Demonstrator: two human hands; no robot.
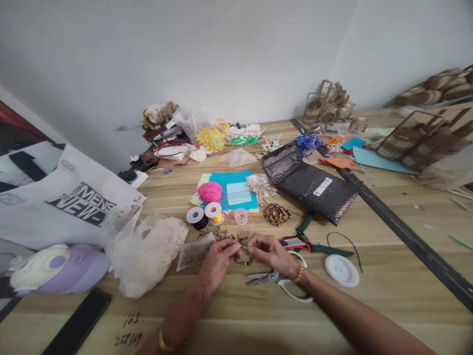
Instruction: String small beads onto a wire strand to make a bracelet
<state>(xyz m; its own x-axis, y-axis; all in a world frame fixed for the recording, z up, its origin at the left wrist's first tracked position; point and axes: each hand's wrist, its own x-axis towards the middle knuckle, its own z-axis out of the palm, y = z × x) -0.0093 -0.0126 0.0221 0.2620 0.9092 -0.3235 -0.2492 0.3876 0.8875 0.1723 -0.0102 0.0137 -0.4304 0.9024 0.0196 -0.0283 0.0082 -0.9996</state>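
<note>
My left hand and my right hand meet over the wooden table, fingers pinched on a short strand of small beads strung between them. White-handled scissors lie just under my right wrist. A small clear bag of beads rests by my left hand. Beyond the hands sit a black thread spool, a yellow thread spool, a pink yarn ball and a multicoloured bead bracelet.
A black padded mailer lies behind, with pliers and a white round lid to the right. White plastic bags, a dark phone and a purple-white object crowd the left. Woven baskets stand far right.
</note>
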